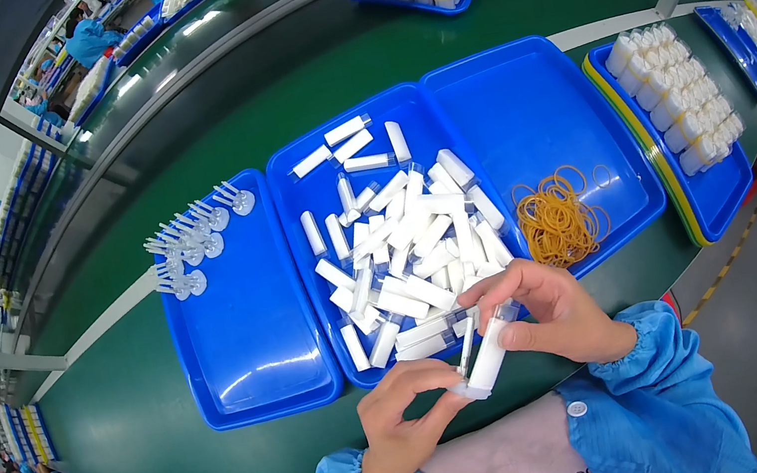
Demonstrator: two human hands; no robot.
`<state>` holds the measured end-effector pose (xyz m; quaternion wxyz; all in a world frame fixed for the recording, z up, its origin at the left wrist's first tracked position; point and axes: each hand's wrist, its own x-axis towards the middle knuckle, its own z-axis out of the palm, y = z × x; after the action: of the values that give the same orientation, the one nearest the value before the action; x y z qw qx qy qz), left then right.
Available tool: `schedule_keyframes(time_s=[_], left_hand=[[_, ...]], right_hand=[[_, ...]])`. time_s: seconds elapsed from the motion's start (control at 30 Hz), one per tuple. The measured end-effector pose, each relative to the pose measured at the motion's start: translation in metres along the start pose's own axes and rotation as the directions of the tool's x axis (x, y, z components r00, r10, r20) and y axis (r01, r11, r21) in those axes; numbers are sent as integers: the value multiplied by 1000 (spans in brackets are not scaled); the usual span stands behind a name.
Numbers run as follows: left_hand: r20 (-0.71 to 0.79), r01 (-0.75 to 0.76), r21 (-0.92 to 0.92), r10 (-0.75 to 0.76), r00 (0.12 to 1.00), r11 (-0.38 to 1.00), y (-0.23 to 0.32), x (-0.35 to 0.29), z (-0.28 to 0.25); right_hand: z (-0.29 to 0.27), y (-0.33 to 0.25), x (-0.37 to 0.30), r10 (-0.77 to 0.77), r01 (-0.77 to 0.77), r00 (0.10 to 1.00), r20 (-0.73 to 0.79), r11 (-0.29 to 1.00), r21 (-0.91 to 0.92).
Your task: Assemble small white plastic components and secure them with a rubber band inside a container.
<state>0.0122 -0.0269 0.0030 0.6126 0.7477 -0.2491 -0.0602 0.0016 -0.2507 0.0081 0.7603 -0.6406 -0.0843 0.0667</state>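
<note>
A smooth, dark green table [126,413] spreads under and beyond the fingers [523,280]. Directly on it stand shallow, rectangular blue plastic trays: the first tray [253,360] to the left of the fingers, the second tray [319,186] just beyond them, the third tray [520,120] beyond and rightward. Farther right lies a stack of blue and yellow plastic trays [722,201].
</note>
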Motion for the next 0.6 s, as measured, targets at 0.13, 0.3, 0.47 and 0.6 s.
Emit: schedule_keyframes(time_s=[0.13, 0.3, 0.47, 0.6], left_hand=[[-51, 44, -106, -50, 997, 993, -5, -2, -3], [-64, 131, -310, -158, 985, 942, -5, 5, -12], [-110, 130, -251, -161, 981, 959, -7, 2, -15], [-128, 42, -100, -55, 990, 994, -6, 0, -18]], right_hand=[[-22, -1, 11, -320, 243, 946, 46, 611, -753], [-57, 12, 38, -198, 138, 972, 129, 28, -990], [-60, 25, 52, -243, 168, 958, 152, 48, -985], [-61, 22, 52, -360, 84, 933, -4, 230, -969]])
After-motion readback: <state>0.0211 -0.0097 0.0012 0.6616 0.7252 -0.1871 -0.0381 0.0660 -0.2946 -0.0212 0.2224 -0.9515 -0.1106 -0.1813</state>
